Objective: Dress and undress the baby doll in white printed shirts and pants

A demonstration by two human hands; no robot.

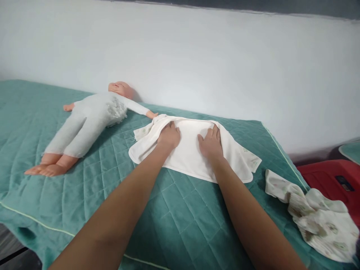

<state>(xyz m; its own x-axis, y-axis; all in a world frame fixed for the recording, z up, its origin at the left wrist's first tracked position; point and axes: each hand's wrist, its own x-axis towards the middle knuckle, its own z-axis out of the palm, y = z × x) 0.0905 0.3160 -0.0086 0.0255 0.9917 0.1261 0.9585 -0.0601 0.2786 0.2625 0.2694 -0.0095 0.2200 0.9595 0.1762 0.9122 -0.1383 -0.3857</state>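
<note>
A white baby shirt (189, 150) lies spread open on the quilted green cover, its inner side up and printed sleeves out at both sides. My left hand (169, 135) rests flat on it near the left fold, some fingertips tucked against the cloth edge. On the right part of the shirt, my right hand (211, 144) lies with fingers stretched out, their tips at the right flap. Neither hand grips the cloth. A baby doll (92, 112) with a white cloth body lies on its back to the left, one hand close to the shirt's upper left corner.
A crumpled printed baby garment (317, 217) lies at the right edge of the green quilted cover (180, 210). Beyond that edge stands a red plastic object (326, 174). A white wall (197, 60) runs along the back of the bed.
</note>
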